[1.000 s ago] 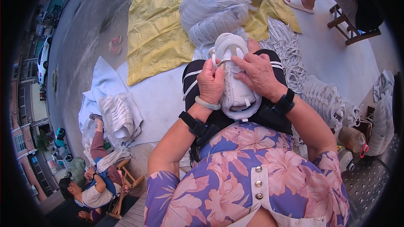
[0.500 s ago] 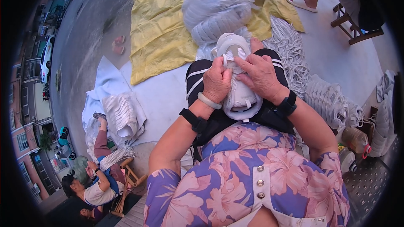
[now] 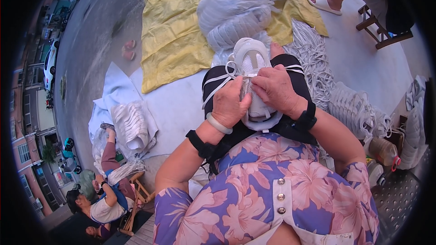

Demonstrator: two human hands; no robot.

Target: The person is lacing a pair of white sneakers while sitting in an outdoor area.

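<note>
A white shoe upper [image 3: 254, 56] with mesh panels lies lengthwise on my lap, toe pointing away from me. A white shoelace [image 3: 231, 69] loops off its left side and runs across the throat. My left hand [image 3: 229, 102] is closed at the left edge of the opening, pinching the lace between thumb and fingers. From the other side my right hand [image 3: 276, 88] pinches at the lace over the throat, its fingertips close to the left ones. The exact bit of lace between the fingertips is partly hidden.
Plastic-wrapped stacks of uppers [image 3: 238, 11] lie ahead on a yellow sheet [image 3: 172, 31]. To the right are a heap of white laces [image 3: 311, 59], stacked uppers [image 3: 352, 109] and a plastic bottle [image 3: 383, 150]. Another person [image 3: 106, 202] sits at left; a wooden stool [image 3: 381, 29] stands far right.
My left hand has moved down and left, turning back-up. My right hand has shifted slightly toward me. A loop of lace now stands out at the shoe's left side.
</note>
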